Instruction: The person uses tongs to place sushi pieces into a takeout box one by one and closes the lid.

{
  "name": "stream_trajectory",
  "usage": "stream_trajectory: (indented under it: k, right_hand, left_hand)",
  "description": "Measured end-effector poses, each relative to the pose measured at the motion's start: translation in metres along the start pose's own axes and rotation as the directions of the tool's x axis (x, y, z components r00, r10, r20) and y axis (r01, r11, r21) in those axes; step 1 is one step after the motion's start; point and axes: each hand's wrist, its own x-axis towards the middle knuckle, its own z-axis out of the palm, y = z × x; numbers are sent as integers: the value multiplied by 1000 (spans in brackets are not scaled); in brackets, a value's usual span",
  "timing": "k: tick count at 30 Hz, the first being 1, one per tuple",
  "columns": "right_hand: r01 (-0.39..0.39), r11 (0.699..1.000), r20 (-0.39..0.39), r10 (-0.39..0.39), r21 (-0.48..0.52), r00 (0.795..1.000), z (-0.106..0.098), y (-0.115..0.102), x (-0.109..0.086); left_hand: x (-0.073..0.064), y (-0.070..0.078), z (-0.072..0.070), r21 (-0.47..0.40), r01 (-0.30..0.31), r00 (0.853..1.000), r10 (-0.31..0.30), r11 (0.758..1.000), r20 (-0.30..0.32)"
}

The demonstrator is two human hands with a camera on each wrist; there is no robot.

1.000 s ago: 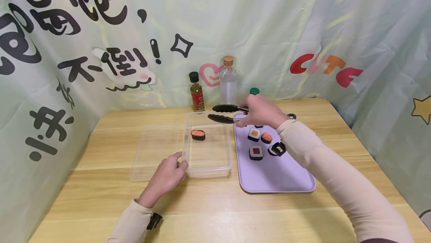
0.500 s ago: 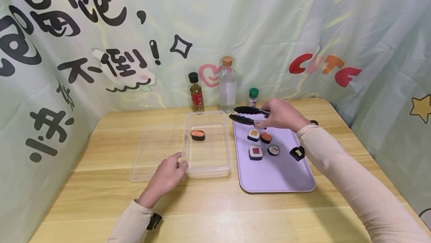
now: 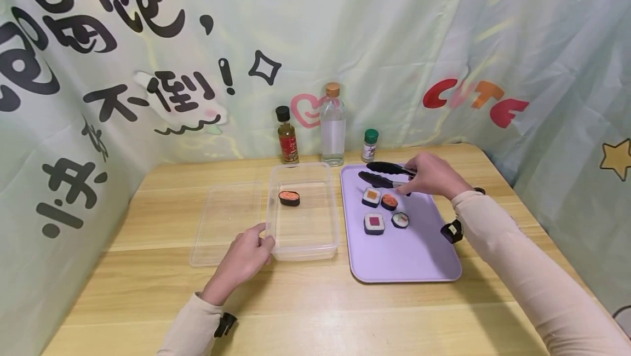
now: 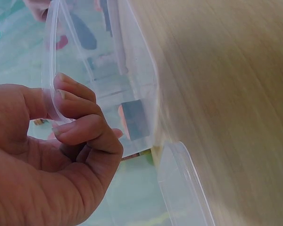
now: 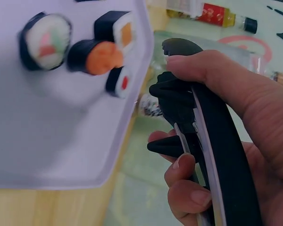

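Note:
My right hand (image 3: 435, 175) grips a pair of black tongs (image 3: 384, 174) over the far part of the lilac tray (image 3: 404, 263). The tong tips stand apart with nothing between them. Below lie an orange-centred square sushi roll (image 3: 371, 197), an orange-topped sushi (image 3: 389, 201), a red-centred square roll (image 3: 374, 223) and a round roll (image 3: 400, 220). Another small red-centred roll (image 5: 118, 82) shows in the right wrist view. My left hand (image 3: 245, 257) pinches the left rim of a clear plastic box (image 3: 305, 249). Inside the box sits one orange-topped sushi (image 3: 289, 198).
A clear lid (image 3: 227, 219) lies left of the box. Behind stand a red-labelled sauce bottle (image 3: 288, 136), a tall clear bottle (image 3: 333, 126) and a green-capped shaker (image 3: 370, 145). A printed cloth (image 3: 384, 44) hangs round the wooden table (image 3: 305, 312).
My right hand has carried the tongs rightward and slightly down, from above the box's far right side to above the tray. My left hand and the box have stayed in place.

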Motion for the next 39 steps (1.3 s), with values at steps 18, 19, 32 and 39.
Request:
stream_trajectory:
  k: [18, 19, 32, 39]
  right_hand:
    - [-58, 998, 9, 58, 7, 998, 11, 29, 2]
    - [-60, 998, 9, 60, 7, 998, 11, 30, 2]
    - [-100, 995, 50, 99, 15, 994, 20, 35, 6]
    - [-103, 994, 50, 102, 23, 994, 21, 37, 7]
  left_hand:
    - [0, -1, 0, -5, -4, 1000, 4, 1000, 1]
    - [0, -1, 0, -5, -3, 1000, 3, 1000, 1]
    - [-1, -1, 1, -5, -2, 1000, 2, 1000, 3]
    - [-1, -1, 0, -7, -4, 1000, 4, 1000, 2]
